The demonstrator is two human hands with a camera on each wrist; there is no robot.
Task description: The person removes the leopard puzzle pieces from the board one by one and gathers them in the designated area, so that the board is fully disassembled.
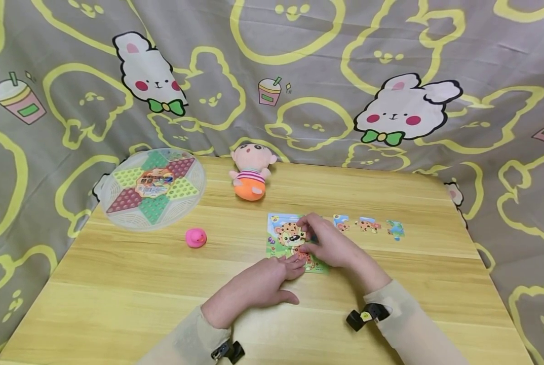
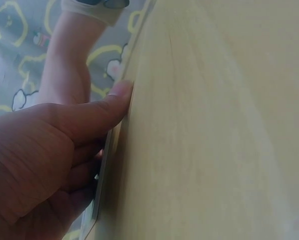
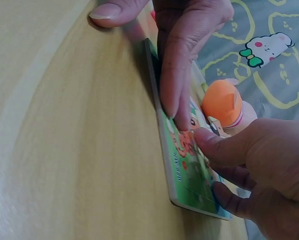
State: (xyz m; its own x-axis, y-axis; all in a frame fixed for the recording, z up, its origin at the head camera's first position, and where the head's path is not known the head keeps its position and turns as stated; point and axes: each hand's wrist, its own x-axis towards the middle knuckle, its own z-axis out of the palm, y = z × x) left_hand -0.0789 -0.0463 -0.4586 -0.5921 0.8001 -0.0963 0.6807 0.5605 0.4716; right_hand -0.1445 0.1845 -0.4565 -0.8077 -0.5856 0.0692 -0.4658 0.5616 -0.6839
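Observation:
A jigsaw board with a spotted cartoon leopard lies in the middle of the table. My left hand rests its straight fingers on the board's lower part, the thumb spread over the wood. Over the right half, my right hand bends its thumb and fingers around a puzzle piece with part of the leopard's face, which sits tilted up at the thumb tip in the right wrist view. Its forefinger is partly hidden there. Loose puzzle pieces lie in a row to the right of this hand.
At the back left is a round Chinese checkers board. A plush doll in orange shorts sits behind the jigsaw, and a pink rubber duck stands to the left. A patterned curtain hangs along the table's back edge.

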